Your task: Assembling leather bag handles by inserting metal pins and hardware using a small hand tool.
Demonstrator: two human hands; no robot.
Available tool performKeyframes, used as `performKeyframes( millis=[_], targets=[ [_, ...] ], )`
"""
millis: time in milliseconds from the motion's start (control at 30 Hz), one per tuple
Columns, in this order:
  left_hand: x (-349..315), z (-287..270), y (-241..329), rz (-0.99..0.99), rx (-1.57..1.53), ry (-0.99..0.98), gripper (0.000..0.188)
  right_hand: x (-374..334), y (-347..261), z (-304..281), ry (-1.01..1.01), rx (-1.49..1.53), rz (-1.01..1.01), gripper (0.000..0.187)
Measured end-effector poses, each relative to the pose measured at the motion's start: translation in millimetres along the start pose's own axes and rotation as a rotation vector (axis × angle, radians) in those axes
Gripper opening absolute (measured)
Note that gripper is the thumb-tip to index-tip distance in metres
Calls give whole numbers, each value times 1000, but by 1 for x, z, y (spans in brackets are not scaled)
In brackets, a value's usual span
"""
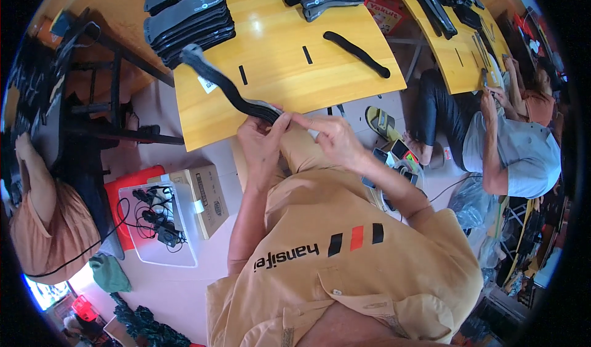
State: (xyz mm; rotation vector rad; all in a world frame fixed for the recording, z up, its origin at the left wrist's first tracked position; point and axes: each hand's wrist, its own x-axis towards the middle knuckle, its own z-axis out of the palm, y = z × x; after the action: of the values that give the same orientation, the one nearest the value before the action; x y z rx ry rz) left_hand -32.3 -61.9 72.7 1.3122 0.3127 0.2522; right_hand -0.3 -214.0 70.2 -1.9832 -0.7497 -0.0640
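A long, curved black strap with a grey side reaches from my lap up over the near left edge of the yellow table. Its near end is pinched between the thumb and fingers of my left hand. My right hand is just right of that end, index finger stretched out to touch it and the other fingers loosely bent. Nothing shows gripped in the right hand. Another narrow black strap lies on the table's right side. Stacked black and grey straps rise at the far left.
More black pieces are piled at the table's back. A white bin of cables and a cardboard box stand on the floor to the left. People sit on both sides; one in grey works at another table.
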Motion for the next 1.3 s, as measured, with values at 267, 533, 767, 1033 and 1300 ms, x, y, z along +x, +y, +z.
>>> performKeyframes(
  millis=[267, 533, 767, 1033, 1300],
  targets=[
    [12, -7, 1, -221, -193, -218, 22, 35, 0, -47, -505, -27, 74, 53],
    [18, -9, 11, -222, -32, -297, 39, 22, 0, -42, -427, -207, -28, 54],
    [21, -10, 7, -223, 31, -327, 38, 23, -8, -47, -466, -417, -77, 56],
    [18, -1, 5, -108, -140, -154, 30, -1, 2, 19, 101, -61, -12, 58],
    [18, -9, 12, -102, -39, -165, 29, 7, 8, -3, 32, -100, -115, 58]
  ],
)
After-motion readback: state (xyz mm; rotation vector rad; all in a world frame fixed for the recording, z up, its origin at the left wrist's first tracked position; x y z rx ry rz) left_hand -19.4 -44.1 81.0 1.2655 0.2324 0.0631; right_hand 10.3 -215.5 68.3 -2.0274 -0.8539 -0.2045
